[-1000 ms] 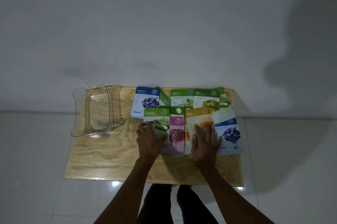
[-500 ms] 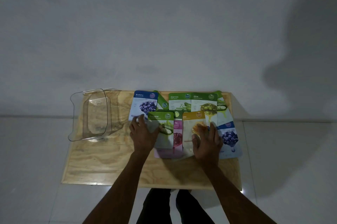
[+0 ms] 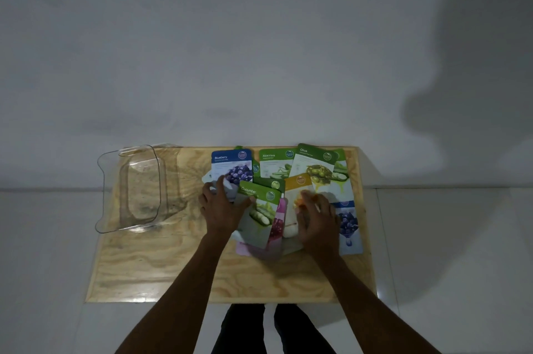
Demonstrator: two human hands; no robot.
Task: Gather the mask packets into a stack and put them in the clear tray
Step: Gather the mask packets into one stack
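Observation:
Several mask packets lie overlapping on the right half of a plywood board (image 3: 161, 267). At the back are a Blueberry packet (image 3: 233, 165), an Aloe Vera packet (image 3: 274, 165) and an Olive packet (image 3: 315, 165). My left hand (image 3: 222, 209) grips the left edge of a tilted Cucumber packet (image 3: 261, 212), which lies over a pink packet (image 3: 277, 226). My right hand (image 3: 315, 218) presses flat on a yellow packet (image 3: 297, 189). A second blueberry packet (image 3: 350, 226) lies at the right edge. The clear tray (image 3: 101, 195) stands empty on the board's left side.
The board rests on a white tiled floor (image 3: 43, 238) in front of a plain grey wall. My legs (image 3: 271, 330) show below the board's near edge. Bare wood lies between the tray and the packets.
Both hands slid the packets inward and farther back. The Cucumber packet tilted and shifted right over the pink one, and the Olive packet rotated.

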